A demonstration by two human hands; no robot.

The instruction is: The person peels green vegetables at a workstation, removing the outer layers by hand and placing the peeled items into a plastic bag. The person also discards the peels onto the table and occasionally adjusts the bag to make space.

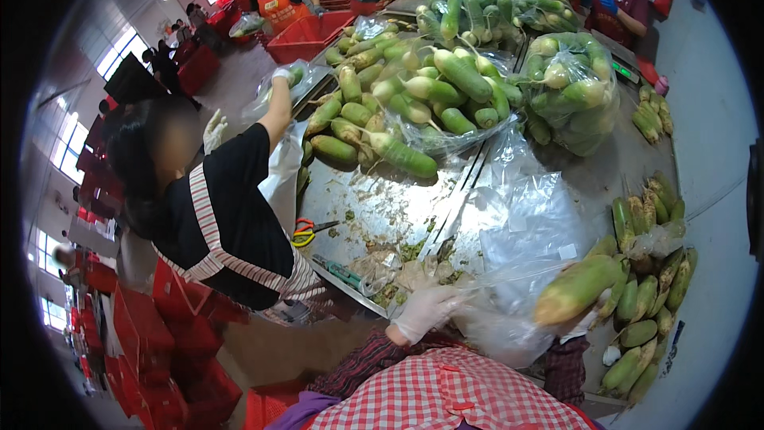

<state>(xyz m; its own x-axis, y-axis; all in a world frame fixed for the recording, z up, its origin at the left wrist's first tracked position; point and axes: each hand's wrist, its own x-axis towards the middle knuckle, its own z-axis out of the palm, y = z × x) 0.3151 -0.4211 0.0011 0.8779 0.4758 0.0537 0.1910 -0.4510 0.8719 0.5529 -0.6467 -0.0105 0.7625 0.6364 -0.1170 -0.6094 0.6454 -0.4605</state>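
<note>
My left hand [427, 312], in a pale thin glove, grips the edge of a clear plastic bag [507, 328] near the table's front edge. My right hand [582, 323], gloved too and mostly hidden, holds a large green radish [578, 289] from beneath, at the right side of the bag. Flat clear plastic bags [531, 221] lie stacked on the metal table [370, 209] just beyond. Further back, a big pile of green radishes [406, 155] spreads over the table, partly in an open clear bag.
More radishes [638, 334] lie at the right by the wall. Scissors [310, 232] and a green-handled tool [339, 273] rest near leaf scraps at the table's left edge. A co-worker [233, 215] stands at left; several others stand across the table. A filled bag [570, 92] stands at back right.
</note>
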